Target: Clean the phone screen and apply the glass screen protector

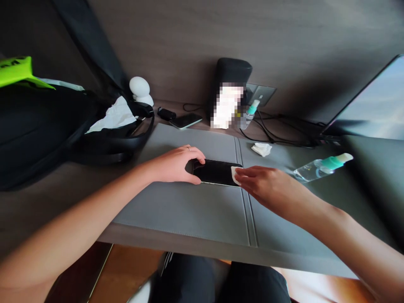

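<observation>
A black smartphone [216, 171] lies screen up on the grey desk mat [189, 206], its long side running left to right. My left hand [176, 165] grips its left end, thumb on the near edge and fingers on the far edge. Against the right end of the screen, my right hand [263, 181] presses a small folded white tissue [235, 175] pinched in its fingertips. Right of that hand, a clear spray bottle [315, 169] with a teal collar lies on its side. Beyond the hand sits a crumpled tissue [261, 149].
Behind the mat are another phone [186, 120], a small black object [166, 113], a white rounded figure [140, 90], a black case [233, 69], an upright spray bottle [251, 113] and cables [268, 130]. A black bag [41, 134] stands left, a screen [375, 101] right.
</observation>
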Tool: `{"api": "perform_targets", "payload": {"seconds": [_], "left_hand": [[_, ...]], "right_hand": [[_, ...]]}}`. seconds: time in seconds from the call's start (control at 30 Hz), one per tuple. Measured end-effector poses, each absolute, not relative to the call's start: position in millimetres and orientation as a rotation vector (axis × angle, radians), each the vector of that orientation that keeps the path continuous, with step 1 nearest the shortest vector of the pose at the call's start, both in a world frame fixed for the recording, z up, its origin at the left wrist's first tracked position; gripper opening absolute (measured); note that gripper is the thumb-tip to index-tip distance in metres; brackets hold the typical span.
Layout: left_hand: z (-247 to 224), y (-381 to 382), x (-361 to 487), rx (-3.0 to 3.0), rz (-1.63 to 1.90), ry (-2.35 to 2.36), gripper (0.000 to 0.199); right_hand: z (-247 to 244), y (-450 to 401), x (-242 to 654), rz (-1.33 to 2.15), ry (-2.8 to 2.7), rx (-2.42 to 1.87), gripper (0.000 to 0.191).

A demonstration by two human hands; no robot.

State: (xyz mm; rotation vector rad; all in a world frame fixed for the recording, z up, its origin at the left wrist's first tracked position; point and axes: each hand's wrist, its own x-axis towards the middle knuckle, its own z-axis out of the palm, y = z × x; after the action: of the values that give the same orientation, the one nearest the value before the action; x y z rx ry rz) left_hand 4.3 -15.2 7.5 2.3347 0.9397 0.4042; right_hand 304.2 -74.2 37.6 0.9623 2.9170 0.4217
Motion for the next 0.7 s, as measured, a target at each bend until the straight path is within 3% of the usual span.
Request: {"api": "perform_targets", "payload": {"seconds": [0.17,0.43,0.7], "left_hand": [[6,-14,5,2.312,0.425,0.928,0.040],[8,-16,3,2.249,0.473,0.918,0.063],[7,-17,2,2.274,0.393,1.008,0.072]], "right_hand": [[36,-71,276,0.476,2.863,0.795,0.026],[37,-51,218,0.335,2.973,0.646,0.020],[33,-53,263,0.294,3.076,0.728,0.023]]}}
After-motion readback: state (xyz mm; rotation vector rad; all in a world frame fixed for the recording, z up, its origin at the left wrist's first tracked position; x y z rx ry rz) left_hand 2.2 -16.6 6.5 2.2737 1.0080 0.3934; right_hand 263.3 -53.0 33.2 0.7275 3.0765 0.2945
